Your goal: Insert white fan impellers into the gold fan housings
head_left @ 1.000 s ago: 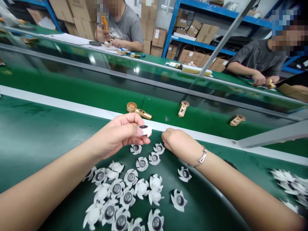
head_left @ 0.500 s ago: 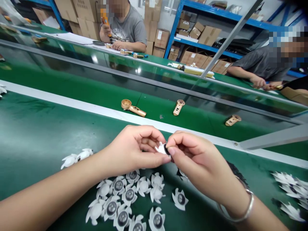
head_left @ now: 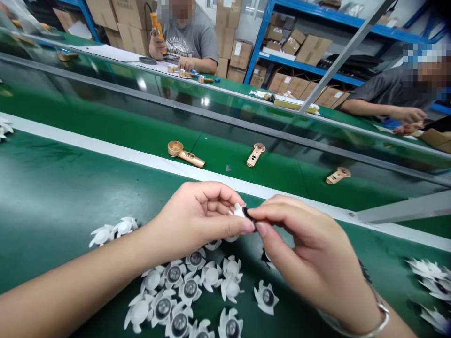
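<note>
My left hand [head_left: 197, 220] is closed around a small white fan blade [head_left: 240, 211], pinching it between thumb and fingers. My right hand [head_left: 306, 253] meets it from the right, its thumb and forefinger pinched on the dark round centre of the same blade. Below both hands, a pile of several white fan blades [head_left: 190, 293] with dark round hubs lies on the green table. Two more white blades [head_left: 112, 230] lie apart to the left.
A green conveyor belt [head_left: 141, 131] beyond a white strip carries three gold handheld fan bodies [head_left: 185, 154], [head_left: 255, 155], [head_left: 336, 175]. More white blades [head_left: 430, 281] lie at the right edge. Two other people work across the belt, one holding an orange tool [head_left: 157, 23]. A grey metal bar [head_left: 401, 209] crosses at right.
A second ago my left hand alone held the blade while the right rested on the table. The right hand came up and pinched the blade's centre; both hands now hold it together.
</note>
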The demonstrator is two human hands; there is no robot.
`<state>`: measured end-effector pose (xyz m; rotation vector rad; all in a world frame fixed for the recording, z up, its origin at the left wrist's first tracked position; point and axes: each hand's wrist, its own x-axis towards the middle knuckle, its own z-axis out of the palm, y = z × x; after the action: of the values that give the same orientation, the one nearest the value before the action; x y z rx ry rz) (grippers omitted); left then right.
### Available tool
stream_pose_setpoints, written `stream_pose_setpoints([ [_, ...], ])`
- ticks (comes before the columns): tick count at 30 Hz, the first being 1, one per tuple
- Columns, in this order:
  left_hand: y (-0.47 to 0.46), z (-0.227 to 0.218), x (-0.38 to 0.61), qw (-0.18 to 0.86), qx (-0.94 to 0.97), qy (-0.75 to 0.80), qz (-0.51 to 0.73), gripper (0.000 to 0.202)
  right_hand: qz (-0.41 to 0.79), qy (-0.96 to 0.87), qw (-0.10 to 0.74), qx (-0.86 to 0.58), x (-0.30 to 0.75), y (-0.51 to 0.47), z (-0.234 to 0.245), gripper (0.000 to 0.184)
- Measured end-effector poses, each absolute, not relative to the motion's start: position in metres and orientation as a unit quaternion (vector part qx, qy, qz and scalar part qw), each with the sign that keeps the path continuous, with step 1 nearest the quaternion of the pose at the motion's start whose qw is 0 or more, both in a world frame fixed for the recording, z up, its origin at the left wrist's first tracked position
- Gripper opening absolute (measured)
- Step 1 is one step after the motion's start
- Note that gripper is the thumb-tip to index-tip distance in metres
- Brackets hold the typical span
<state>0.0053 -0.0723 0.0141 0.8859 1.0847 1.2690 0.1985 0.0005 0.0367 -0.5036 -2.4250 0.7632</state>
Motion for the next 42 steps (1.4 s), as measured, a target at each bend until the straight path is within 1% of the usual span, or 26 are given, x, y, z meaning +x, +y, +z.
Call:
stream_pose_setpoints([
  [2,-0.070,0.015,0.002,0.570,0.378,0.469,0.559,0.022,0.266,-0.911,0.280,-0.144,0.201,0.000,0.035,0.037],
  [3,-0.068,0.015,0.000,0.560,0.380,0.470,0.567,0.021,0.272,-0.914,0.273,-0.128,0.200,0.004,0.033,0.038],
  [4,-0.066,0.014,-0.002,0.551,0.378,0.469,0.577,0.020,0.285,-0.911,0.260,-0.145,0.196,0.010,0.032,0.034],
  [6,-0.062,0.013,-0.007,0.540,0.360,0.462,0.605,0.016,0.314,-0.888,0.221,-0.253,0.181,0.034,0.027,0.022],
  [7,-0.060,0.013,-0.010,0.540,0.340,0.453,0.622,0.014,0.318,-0.854,0.194,-0.364,0.169,0.051,0.024,0.021],
  [8,-0.058,0.012,-0.012,0.544,0.317,0.442,0.639,0.013,0.307,-0.829,0.179,-0.430,0.156,0.070,0.021,0.027],
  [9,-0.057,0.012,-0.014,0.550,0.292,0.429,0.654,0.012,0.295,-0.814,0.173,-0.470,0.142,0.090,0.017,0.033],
  [11,-0.054,0.012,-0.019,0.559,0.254,0.413,0.673,0.014,0.273,-0.783,0.160,-0.536,0.115,0.128,0.011,0.035],
  [14,-0.053,0.013,-0.026,0.565,0.235,0.409,0.677,0.017,0.273,-0.761,0.139,-0.571,0.088,0.164,0.003,0.037],
  [18,-0.055,0.013,-0.029,0.579,0.260,0.408,0.656,0.016,0.306,-0.768,0.118,-0.550,0.085,0.160,-0.002,0.036],
  [21,-0.056,0.012,-0.024,0.547,0.292,0.448,0.645,0.021,0.354,-0.782,0.113,-0.500,0.106,0.124,0.001,0.031],
  [23,-0.057,0.010,-0.018,0.516,0.315,0.474,0.641,0.025,0.390,-0.788,0.127,-0.459,0.128,0.089,0.004,0.027],
  [26,-0.061,0.008,-0.006,0.499,0.339,0.480,0.637,0.032,0.423,-0.792,0.182,-0.401,0.163,0.031,0.010,0.021],
  [28,-0.066,0.009,0.002,0.506,0.339,0.478,0.633,0.036,0.414,-0.795,0.241,-0.372,0.181,0.001,0.012,0.018],
  [31,-0.074,0.012,0.011,0.515,0.334,0.482,0.625,0.036,0.367,-0.805,0.302,-0.356,0.193,-0.024,0.012,0.025],
  [34,-0.079,0.014,0.016,0.508,0.347,0.488,0.619,0.035,0.345,-0.806,0.305,-0.371,0.195,-0.031,0.011,0.030],
  [38,-0.081,0.015,0.018,0.467,0.376,0.496,0.628,0.038,0.353,-0.799,0.312,-0.374,0.193,-0.034,0.011,0.029],
  [42,-0.084,0.013,0.019,0.377,0.443,0.519,0.627,0.033,0.341,-0.804,0.314,-0.373,0.192,-0.040,0.013,0.027],
])
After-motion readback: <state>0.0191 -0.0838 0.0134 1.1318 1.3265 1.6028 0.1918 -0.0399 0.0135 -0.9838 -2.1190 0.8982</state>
